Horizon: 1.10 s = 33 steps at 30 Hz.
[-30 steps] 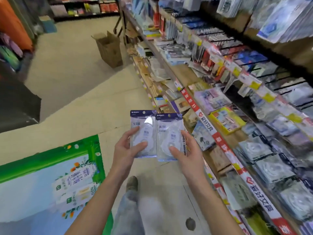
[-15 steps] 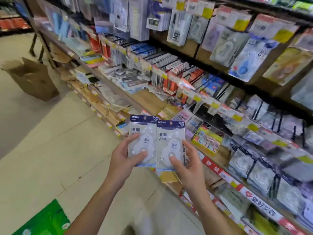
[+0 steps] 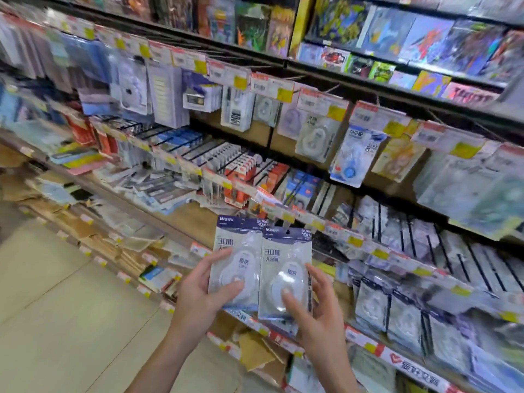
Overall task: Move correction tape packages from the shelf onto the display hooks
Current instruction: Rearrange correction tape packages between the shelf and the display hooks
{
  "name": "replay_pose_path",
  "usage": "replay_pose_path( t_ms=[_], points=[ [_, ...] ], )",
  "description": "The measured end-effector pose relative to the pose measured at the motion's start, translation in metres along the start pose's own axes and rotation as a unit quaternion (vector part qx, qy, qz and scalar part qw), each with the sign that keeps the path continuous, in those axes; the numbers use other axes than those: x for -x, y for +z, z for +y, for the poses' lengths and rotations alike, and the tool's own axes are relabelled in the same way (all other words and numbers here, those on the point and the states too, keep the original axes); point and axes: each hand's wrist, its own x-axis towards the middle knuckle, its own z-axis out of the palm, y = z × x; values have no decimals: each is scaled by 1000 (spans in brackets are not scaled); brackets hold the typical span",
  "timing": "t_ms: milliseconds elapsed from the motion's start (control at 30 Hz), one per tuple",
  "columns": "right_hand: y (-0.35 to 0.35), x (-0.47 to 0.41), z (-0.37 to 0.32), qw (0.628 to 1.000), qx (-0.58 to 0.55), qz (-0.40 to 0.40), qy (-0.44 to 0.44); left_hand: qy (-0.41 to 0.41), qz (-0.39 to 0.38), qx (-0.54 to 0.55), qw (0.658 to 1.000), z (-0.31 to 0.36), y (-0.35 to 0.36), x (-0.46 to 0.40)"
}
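Holding two correction tape packages side by side in front of the shelving, the person is keeping one in each hand: the left hand (image 3: pixel 198 290) is pinching the left package (image 3: pixel 236 262), thumb lying across its blister. The right hand (image 3: pixel 314 313) is clamping its grip on the right package (image 3: pixel 285 273), thumb in front, fingers along its edge. Similar packages are hanging on display hooks (image 3: pixel 411 231) just beyond.
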Motion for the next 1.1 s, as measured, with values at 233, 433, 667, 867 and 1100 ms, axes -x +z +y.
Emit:
replay_pose_path(
  t_ms=[233,433,667,867,1100],
  points=[
    [12,-34,1,999,-35,23,-6,22,-28,-18,999,8,0,-44],
    [28,-77,-6,997,-51,44,-43,31,-27,-27,999,16,1,-99],
    [42,-148,-15,990,-78,87,-74,77,-62,-71,993,39,14,-176],
    [42,-188,-18,987,-78,102,-95,93,-81,-80,989,44,28,-219],
    [46,-208,-15,987,-56,129,-83,104,-92,-85,987,38,32,-247]
  ],
)
